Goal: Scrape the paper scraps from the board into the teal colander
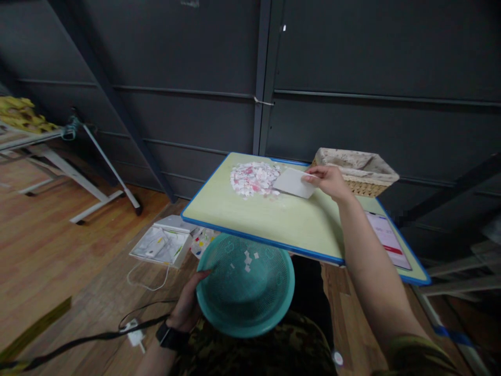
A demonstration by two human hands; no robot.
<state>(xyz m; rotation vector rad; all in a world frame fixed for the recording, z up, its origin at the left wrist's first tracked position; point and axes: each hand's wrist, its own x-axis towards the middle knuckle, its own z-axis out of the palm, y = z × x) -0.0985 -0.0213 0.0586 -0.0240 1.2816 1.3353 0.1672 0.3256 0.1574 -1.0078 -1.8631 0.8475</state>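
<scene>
the right hand (326,180) is pinching a card (291,181) at the edge of the scraps (254,178) on the board (258,219), seemingly scraping, while the left hand (188,303) is gripping the basin (245,287) below, any push calling for steady holding there.

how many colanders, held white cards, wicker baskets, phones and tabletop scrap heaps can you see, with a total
Green colander, in the left hand: 1
White card, in the right hand: 1
Wicker basket: 1
Phone: 1
Scrap heap: 1
Total: 5
</scene>
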